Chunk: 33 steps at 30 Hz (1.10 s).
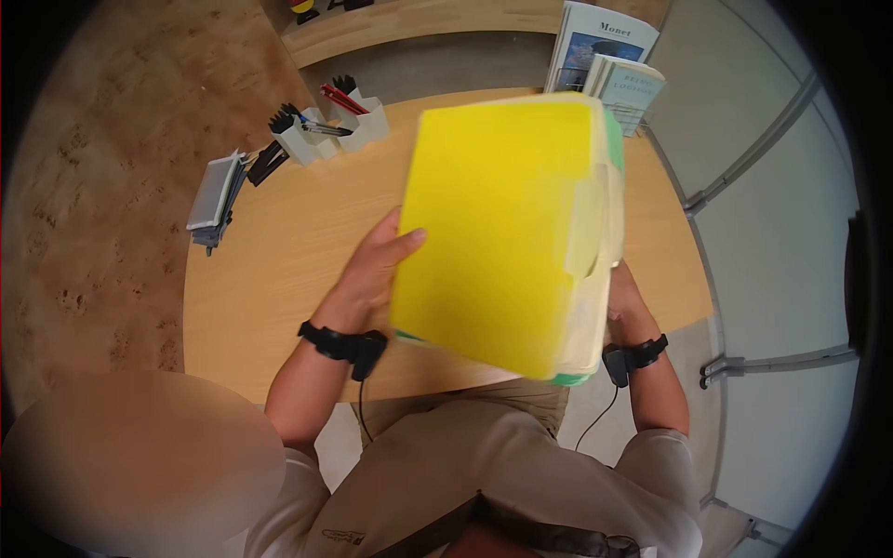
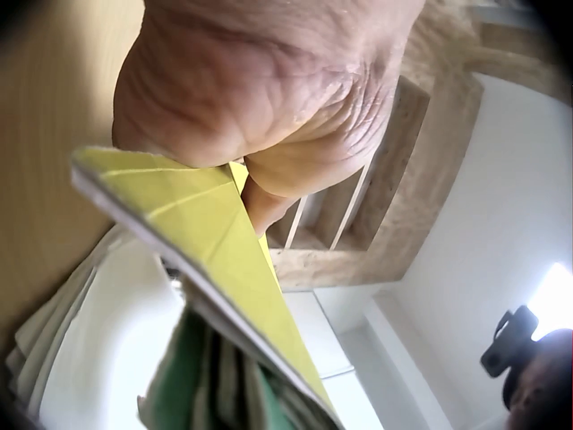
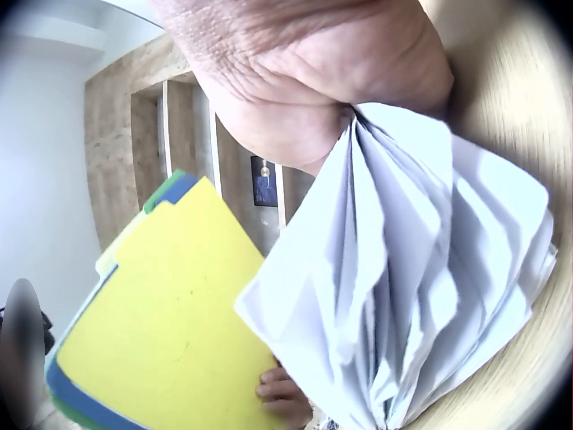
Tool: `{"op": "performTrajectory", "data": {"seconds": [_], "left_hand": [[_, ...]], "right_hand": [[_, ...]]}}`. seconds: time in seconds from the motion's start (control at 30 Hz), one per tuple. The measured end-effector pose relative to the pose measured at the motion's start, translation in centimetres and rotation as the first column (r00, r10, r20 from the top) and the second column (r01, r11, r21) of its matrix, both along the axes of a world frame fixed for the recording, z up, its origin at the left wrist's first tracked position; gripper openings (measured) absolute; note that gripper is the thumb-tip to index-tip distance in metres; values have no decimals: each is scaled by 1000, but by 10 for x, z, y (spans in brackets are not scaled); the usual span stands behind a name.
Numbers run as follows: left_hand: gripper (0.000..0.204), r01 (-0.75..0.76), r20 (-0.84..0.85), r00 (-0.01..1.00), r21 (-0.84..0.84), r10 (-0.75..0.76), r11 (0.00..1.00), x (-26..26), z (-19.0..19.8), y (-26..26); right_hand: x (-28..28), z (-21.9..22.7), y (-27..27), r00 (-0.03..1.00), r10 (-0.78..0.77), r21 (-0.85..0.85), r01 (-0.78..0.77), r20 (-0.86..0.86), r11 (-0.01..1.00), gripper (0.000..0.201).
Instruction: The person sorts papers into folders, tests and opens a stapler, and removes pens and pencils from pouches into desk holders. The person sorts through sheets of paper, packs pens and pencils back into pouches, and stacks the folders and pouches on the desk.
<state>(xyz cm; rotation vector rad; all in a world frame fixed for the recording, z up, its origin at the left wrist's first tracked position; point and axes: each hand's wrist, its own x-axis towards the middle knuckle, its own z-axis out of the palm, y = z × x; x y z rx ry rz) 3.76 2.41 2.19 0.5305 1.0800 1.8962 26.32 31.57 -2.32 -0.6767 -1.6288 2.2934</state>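
Note:
A stack of file folders (image 1: 493,232), with a yellow one on the near face and green edges behind, is held up over the desk. My left hand (image 1: 374,265) grips its left edge, the thumb on the yellow face and the fingers behind. Blue and green folders show behind the yellow in the right wrist view. My right hand (image 3: 313,81) pinches a bunch of white papers (image 3: 394,269) at one corner, and they fan out below it. From the head view, these papers are mostly hidden behind the folders, and only part of the right hand shows.
On the wooden desk (image 1: 288,251), white pen holders (image 1: 312,144) with pens and a black stapler-like item (image 1: 267,164) stand at the back left. A grey mesh pouch (image 1: 214,195) lies at the left edge. Books (image 1: 609,46) stand in a wire rack at the back right, beside pale panels (image 1: 781,242).

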Motion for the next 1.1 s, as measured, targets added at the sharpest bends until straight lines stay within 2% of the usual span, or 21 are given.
{"op": "performTrajectory", "data": {"seconds": [0.07, 0.13, 0.2, 0.27, 0.3, 0.37, 0.43, 0.5, 0.53, 0.57, 0.7, 0.73, 0.8, 0.83, 0.87, 0.9, 0.93, 0.97, 1.0, 1.03, 1.1], "left_hand": [[51, 29, -34, 999, -76, -32, 997, 4, -30, 32], [49, 53, -72, 995, -153, -64, 987, 5, -50, 49], [44, -80, -329, 944, -334, -36, 939, 8, -57, 59], [42, -71, -313, 948, -381, -56, 922, 6, -59, 58], [40, -75, -296, 953, -424, -59, 903, 7, -57, 57], [40, -81, -290, 956, -376, -35, 923, 9, -60, 57], [40, -88, -282, 959, -327, -8, 941, 9, -63, 57], [42, -119, -391, 919, -396, -50, 911, 9, -65, 60], [42, -122, -393, 918, -394, -47, 911, 10, -67, 61], [43, -172, -493, 867, -433, -73, 885, 12, -67, 62], [51, -309, -694, 699, -512, -174, 801, 17, -57, 59], [51, -302, -696, 700, -492, -161, 816, 19, -53, 60], [67, -252, -551, 831, -251, 76, 935, 22, -48, 56], [78, -143, -427, 902, -170, 57, 975, 17, -45, 53], [78, -148, -425, 903, -167, 64, 975, 17, -35, 50], [76, 47, -215, 975, -85, -64, 995, 18, -22, 45], [75, 220, -14, 975, 37, -220, 975, 19, -11, 39], [75, 218, -20, 976, 32, -217, 976, 21, -3, 37], [69, 148, -169, 976, 49, -138, 988, 24, 4, 38], [62, 83, -310, 949, 79, -55, 993, 27, 8, 38], [55, 44, -405, 914, 50, -20, 998, 32, 19, 35]], "right_hand": [[4, -1, 1, 999, -41, -50, 40, -29, 998, 36], [5, -18, 10, 999, -41, 63, 40, 21, 997, 34], [6, -20, 18, 999, 11, 31, -12, 35, 999, 34], [8, -24, 23, 1000, 15, -141, -17, -16, 990, 36], [10, -24, 26, 1000, 12, -144, -14, -14, 990, 36], [10, -19, 30, 1000, -6, -440, 5, 1, 898, 39], [7, -5, 28, 997, -1, -515, -40, -80, 856, 40], [5, 8, 20, 988, 0, -581, -92, -157, 808, 42], [4, 11, 16, 995, 39, -457, -76, -91, 886, 44], [3, 14, 12, 998, 67, -321, -70, -20, 944, 47], [-1, 9, 7, 997, 72, -160, -70, 4, 985, 53], [1, 5, 6, 998, 42, -103, -47, -42, 994, 55], [10, 12, 14, 997, 16, -22, -18, -76, 1000, 57], [12, 16, 14, 992, 21, 39, -16, -128, 999, 61], [13, 20, 9, 983, 32, 92, -16, -183, 996, 65], [15, 50, -10, 985, -52, 89, 67, -163, 994, 61], [17, 53, -9, 985, -47, 84, 62, -169, 995, 61], [19, 57, 1, 983, 14, 181, 20, -185, 983, 61], [20, 60, 10, 978, 74, 282, -16, -194, 959, 61], [19, 60, 13, 968, 95, 291, -24, -234, 956, 62], [18, 57, 24, 964, 124, 304, -48, -234, 951, 62]]}}
